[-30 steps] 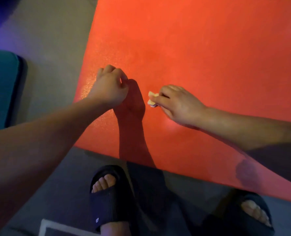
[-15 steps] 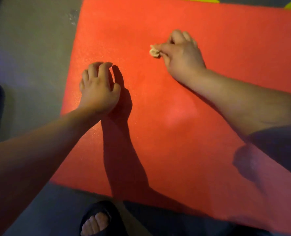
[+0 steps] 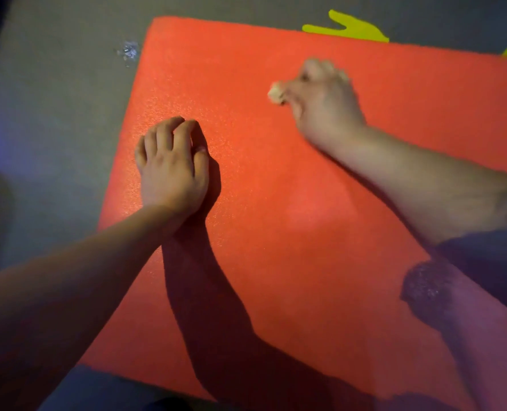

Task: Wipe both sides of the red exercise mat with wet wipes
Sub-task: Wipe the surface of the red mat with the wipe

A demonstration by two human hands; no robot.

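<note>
The right hand (image 3: 326, 111) has its grip closed round a small balled wipe (image 3: 276, 91). The pale wad pokes out past thumb and forefinger and presses on the far half of the mat (image 3: 276, 232). The hand is blurred, so finer finger detail cannot be told. The left hand (image 3: 172, 170) holds nothing: it rests palm down near the mat's left edge, fingers loosely bent.

The mat lies flat on the floor (image 3: 53, 114). It looks like light, soft, grainy foam, likely to slide or buckle under rubbing unless pinned. For turning it over, the left edge or near left corner seems the easiest hold. Open floor lies to the left; yellow shapes (image 3: 350, 29) sit just beyond the far edge.
</note>
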